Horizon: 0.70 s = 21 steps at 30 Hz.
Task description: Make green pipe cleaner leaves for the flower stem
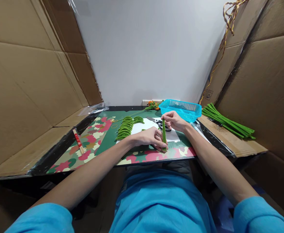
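A short bundle of straight green stems [164, 134] stands nearly upright in the picture between my hands. My left hand [155, 138] is wrapped round its lower part, and my right hand [173, 120] pinches its top end. Just behind my right hand, black-handled scissors [166, 126] lie on a white sheet [138, 127]. To the left of my hands, several curved green pieces [124, 128] are stacked in a column, with a smaller group [138, 119] beside its top. How many stems the bundle has cannot be made out.
A blue plastic basket [180, 110] sits at the back right, beside orange flowers [153, 104] on green stems. Long green stems [229, 123] lie on cardboard at the right. A red-wrapped pair of sticks [78, 141] is at the left. Cardboard walls [23, 81] flank the table.
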### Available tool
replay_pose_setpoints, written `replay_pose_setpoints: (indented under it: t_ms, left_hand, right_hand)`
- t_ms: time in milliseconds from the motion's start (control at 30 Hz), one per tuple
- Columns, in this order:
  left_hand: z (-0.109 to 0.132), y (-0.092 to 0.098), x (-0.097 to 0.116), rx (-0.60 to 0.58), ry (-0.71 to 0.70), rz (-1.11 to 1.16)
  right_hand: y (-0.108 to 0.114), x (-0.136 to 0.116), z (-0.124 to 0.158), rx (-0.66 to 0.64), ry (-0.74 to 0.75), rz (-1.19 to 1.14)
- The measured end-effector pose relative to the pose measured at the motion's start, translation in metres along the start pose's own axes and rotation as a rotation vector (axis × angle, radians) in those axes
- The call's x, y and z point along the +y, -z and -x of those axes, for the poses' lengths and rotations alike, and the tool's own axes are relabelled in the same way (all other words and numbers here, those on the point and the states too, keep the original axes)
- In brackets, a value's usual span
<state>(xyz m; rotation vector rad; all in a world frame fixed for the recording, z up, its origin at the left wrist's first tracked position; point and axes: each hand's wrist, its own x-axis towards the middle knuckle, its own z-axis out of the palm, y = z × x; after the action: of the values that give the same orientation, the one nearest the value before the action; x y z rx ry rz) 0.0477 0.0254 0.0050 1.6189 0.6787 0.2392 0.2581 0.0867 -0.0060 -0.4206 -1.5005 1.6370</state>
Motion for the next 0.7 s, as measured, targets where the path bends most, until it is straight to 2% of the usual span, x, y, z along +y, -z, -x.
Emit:
replay_pose_setpoints:
  t_ms: [200, 333, 700]
  left_hand:
    - [0.0016, -0.0015, 0.0051, 0.044, -0.069, -0.048]
    - [0.0022, 0.0004, 0.0091, 0.158, -0.106, -0.007]
    - [-0.0052, 0.0035, 0.0065, 0.406, -0.17, 0.132]
  right_hand:
    - [0.0022, -0.0035, 0.0016, -0.003, -0.019, -0.021]
    - [0.0026, -0.0057, 0.0023, 0.002, -0.029, -0.034]
    - [0.008, -0.0034, -0.0033, 0.227, 0.069, -0.021]
